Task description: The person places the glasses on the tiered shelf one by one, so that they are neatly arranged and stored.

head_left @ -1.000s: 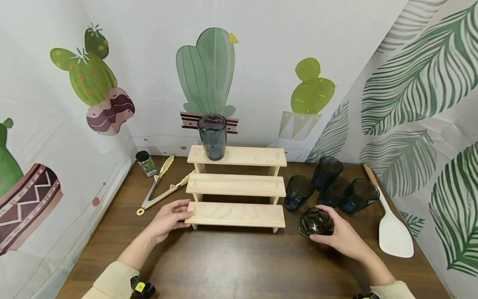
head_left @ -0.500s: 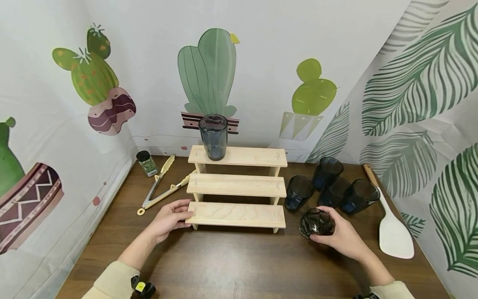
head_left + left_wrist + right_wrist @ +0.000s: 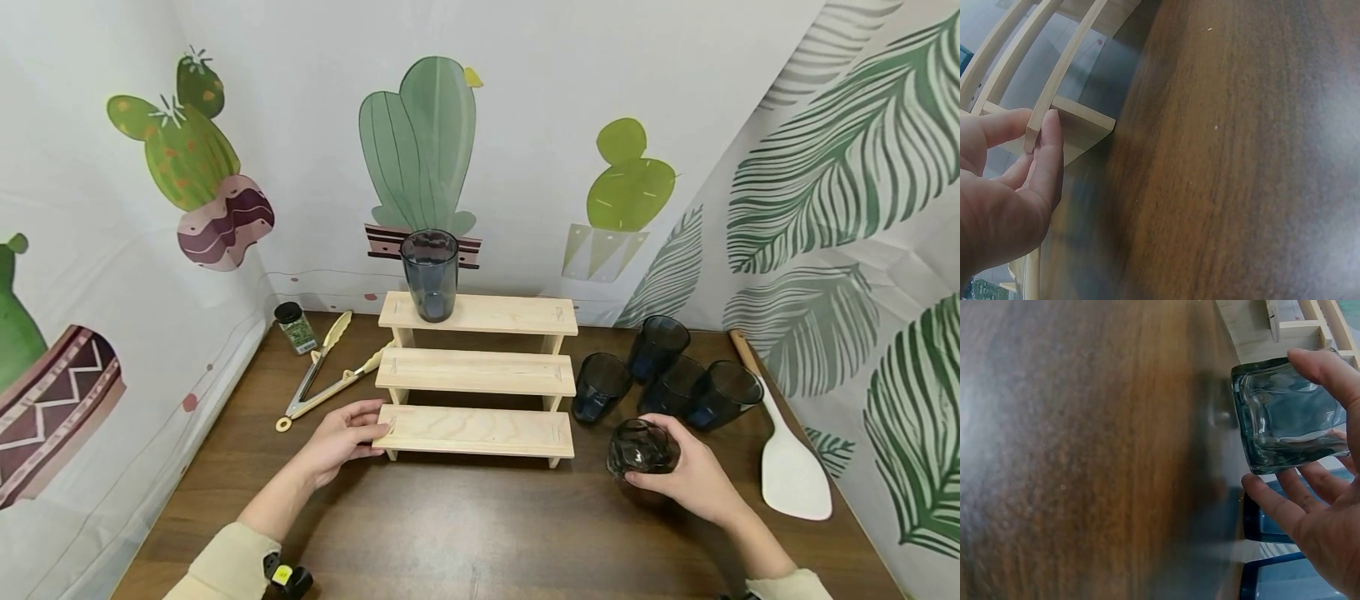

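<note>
My left hand (image 3: 345, 442) pinches the left end of the lowest step of a three-tier wooden shelf (image 3: 476, 427), thumb on one face and fingers on the other in the left wrist view. My right hand (image 3: 693, 475) holds a short dark glass tumbler (image 3: 637, 450) right of the shelf, its thumb and fingers on opposite sides. In the right wrist view the tumbler (image 3: 1291, 412) looks clear blue-green with a thick base close to the table; whether they touch, I cannot tell. One tall blue-grey glass (image 3: 431, 279) stands upright on the top step's left end.
Several dark blue glasses (image 3: 600, 387) stand grouped behind my right hand. A white spatula (image 3: 793, 471) lies along the right side. Left of the shelf are tongs (image 3: 318, 387) and a black-capped green jar (image 3: 296, 329). Printed cloth (image 3: 517, 125) backs the brown table (image 3: 465, 533).
My right hand has shifted slightly to the right with the tumbler. The left hand keeps its hold on the shelf, which has not visibly moved.
</note>
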Motion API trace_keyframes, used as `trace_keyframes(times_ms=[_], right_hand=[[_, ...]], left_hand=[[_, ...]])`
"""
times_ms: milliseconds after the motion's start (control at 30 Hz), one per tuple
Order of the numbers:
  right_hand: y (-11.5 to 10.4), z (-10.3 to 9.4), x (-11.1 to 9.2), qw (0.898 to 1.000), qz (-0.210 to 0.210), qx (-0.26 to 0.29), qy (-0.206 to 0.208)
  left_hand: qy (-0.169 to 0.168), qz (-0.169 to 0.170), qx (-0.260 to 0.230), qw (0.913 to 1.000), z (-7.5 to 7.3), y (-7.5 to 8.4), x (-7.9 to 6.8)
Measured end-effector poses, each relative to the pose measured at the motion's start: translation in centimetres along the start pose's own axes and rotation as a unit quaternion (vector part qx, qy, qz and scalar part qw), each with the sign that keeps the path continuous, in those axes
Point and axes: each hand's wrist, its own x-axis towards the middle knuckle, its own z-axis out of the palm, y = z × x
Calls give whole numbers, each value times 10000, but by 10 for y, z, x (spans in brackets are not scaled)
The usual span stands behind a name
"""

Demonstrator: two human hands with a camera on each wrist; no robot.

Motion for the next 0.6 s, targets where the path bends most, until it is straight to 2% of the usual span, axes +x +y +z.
trace_keyframes(times_ms=[267, 600], right_hand=[[-13, -10, -4, 9996, -147, 195, 148], [-46, -32, -4, 9980, -302, 554, 92]], left_hand=[[-18, -11, 5, 10000, 0, 0, 1], [1, -16, 3, 10000, 1, 0, 0]])
